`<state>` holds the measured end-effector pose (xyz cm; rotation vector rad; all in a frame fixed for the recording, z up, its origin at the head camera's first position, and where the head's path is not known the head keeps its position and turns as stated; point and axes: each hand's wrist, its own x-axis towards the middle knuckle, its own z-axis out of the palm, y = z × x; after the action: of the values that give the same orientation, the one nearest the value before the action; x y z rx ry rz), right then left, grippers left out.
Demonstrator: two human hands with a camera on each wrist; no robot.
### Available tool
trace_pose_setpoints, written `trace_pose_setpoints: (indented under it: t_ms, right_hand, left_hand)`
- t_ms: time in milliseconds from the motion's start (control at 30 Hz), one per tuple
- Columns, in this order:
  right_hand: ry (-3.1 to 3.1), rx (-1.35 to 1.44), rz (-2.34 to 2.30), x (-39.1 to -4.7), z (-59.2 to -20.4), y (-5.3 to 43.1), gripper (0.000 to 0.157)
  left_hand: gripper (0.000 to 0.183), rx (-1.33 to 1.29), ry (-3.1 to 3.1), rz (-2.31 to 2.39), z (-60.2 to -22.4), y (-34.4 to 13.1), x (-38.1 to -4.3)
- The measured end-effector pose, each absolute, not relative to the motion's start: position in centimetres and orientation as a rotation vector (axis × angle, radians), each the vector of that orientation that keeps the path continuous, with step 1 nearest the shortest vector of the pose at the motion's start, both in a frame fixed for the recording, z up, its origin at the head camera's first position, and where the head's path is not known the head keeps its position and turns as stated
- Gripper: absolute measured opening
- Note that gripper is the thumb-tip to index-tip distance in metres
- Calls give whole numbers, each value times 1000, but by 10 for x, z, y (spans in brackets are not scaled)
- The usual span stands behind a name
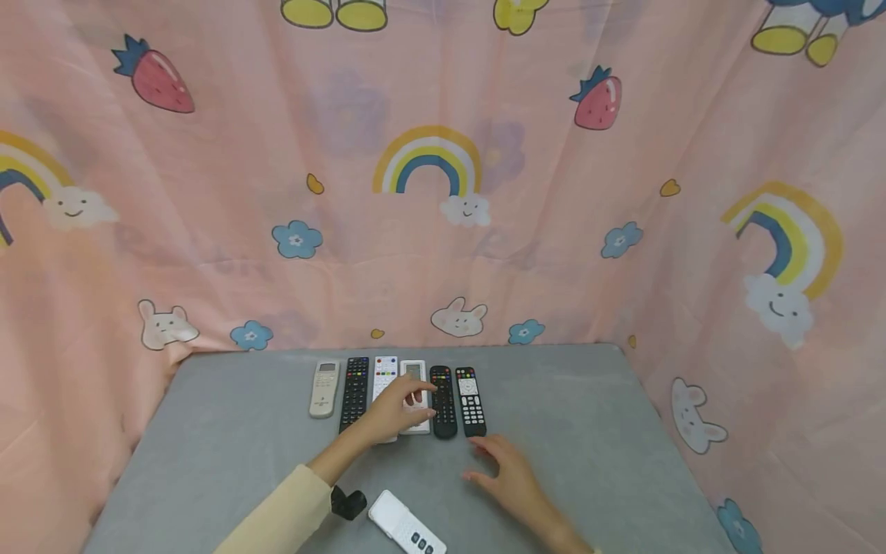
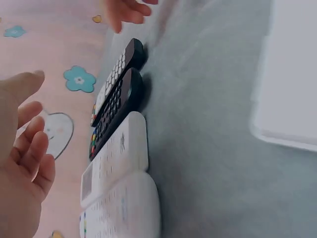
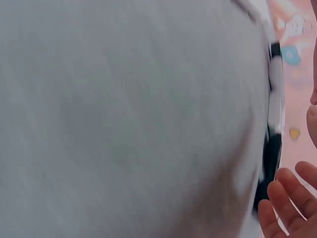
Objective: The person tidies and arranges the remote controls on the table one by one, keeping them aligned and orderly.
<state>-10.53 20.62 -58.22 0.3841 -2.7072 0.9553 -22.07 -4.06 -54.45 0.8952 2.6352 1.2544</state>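
My left hand (image 1: 389,410) hovers over the middle of a row of remote controls, fingers loosely bent and nothing in its grasp. Beneath it are a white remote with coloured buttons (image 1: 385,372) and a white remote with a small screen (image 1: 414,368), both partly covered. Its thumb and fingertips reach toward a rounded black remote (image 1: 444,422). Just in front of a black remote with white buttons (image 1: 471,400), my right hand (image 1: 514,478) is spread and holds nothing. In the left wrist view the left hand (image 2: 27,153) is beside the row, apart from it.
At the row's left end lie a beige remote (image 1: 324,391) and a long black remote (image 1: 355,388). A white remote with dark buttons (image 1: 404,522) lies slanted near the front of the grey table (image 1: 228,446). A pink printed curtain (image 1: 235,169) hangs behind and along the sides.
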Motion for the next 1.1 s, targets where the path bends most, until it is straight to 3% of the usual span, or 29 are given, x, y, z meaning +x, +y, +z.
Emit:
trace_pose_setpoints:
  t_ms: [233,567,767,933,1100]
  right_hand:
    - [-2844,508,1035,-77,-582,189,56]
    - [-3013,736,959,-57,-590,168,64]
    - [-2821,896,845,-51,-603,164,65]
    - [-2842,871,805,-50,-605,163,67]
    - [-3026,802,860,-50,-598,163,57]
  left_hand:
    - [41,882,2583,1323,-547,-85,-184]
    - [54,949,2393,1235,-571,-121,-141]
    - [64,1027,2355,1216,-585,-130,-130]
    - [66,1018,2362,1178,-591,-132,-127]
    - [62,930,2367,1094,-592,-132,-126]
